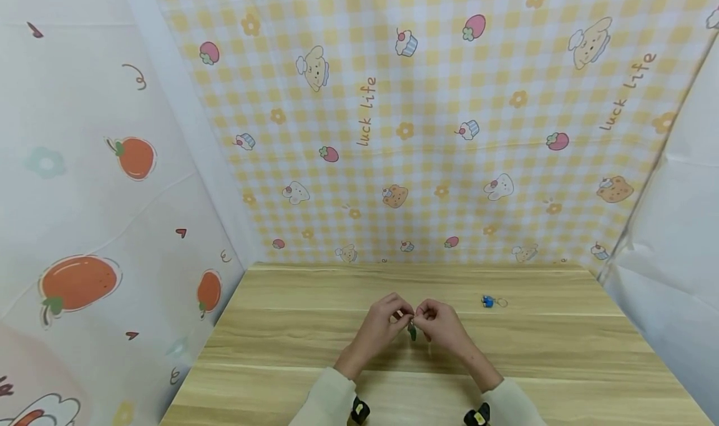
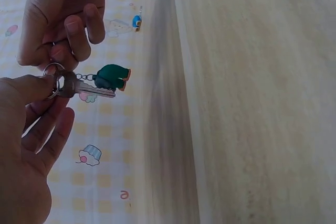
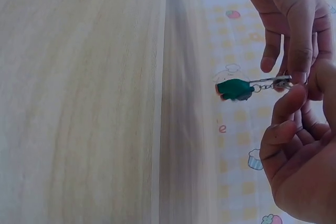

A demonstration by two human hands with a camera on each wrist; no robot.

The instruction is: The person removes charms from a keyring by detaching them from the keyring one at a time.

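Observation:
Both hands meet above the wooden table, around a small metal key ring point(image 2: 47, 67). A silver key point(image 2: 94, 88) and a green figure charm point(image 2: 112, 76) on a short chain hang from it. My left hand point(image 1: 384, 324) pinches the ring and the key's head between thumb and finger. Opposite it, my right hand point(image 1: 444, 330) pinches the ring's other side with thumb and index finger, the remaining fingers curled. In the right wrist view the charm point(image 3: 234, 89) hangs beside the key; fingertips hide much of the ring.
A blue figure charm point(image 1: 488, 301) with its own ring point(image 1: 502, 302) lies on the wooden table point(image 1: 292, 332), beyond my right hand. Behind the table's back edge hangs a yellow checked cloth point(image 1: 365, 176); white printed sheets stand at both sides.

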